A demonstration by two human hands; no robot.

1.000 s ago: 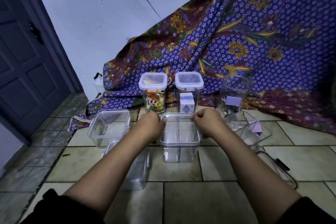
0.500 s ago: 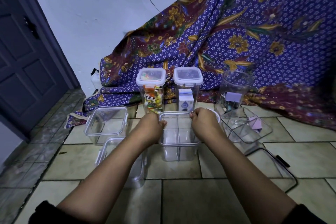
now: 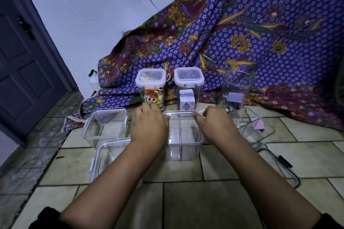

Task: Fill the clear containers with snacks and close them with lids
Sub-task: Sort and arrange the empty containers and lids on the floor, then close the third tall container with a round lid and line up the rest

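Observation:
A clear container with inner dividers stands on the tiled floor in front of me. My left hand is at its left far corner, slightly blurred, fingers curled against the rim. At the right far corner, my right hand has its thumb and fingers hooked over the rim. I cannot tell whether a clear lid lies on top. Behind stand two tall lidded containers, one with colourful candies and one with a white carton.
A tall round clear jar stands at the back right, with a clear lid and purple paper before it. Two clear containers sit on the left. A black-rimmed lid lies on the right. Batik cloth hangs behind, a door at the left.
Both hands stay at the divided container's far corners. The left hand's fingers have shifted forward slightly. The view has tilted.

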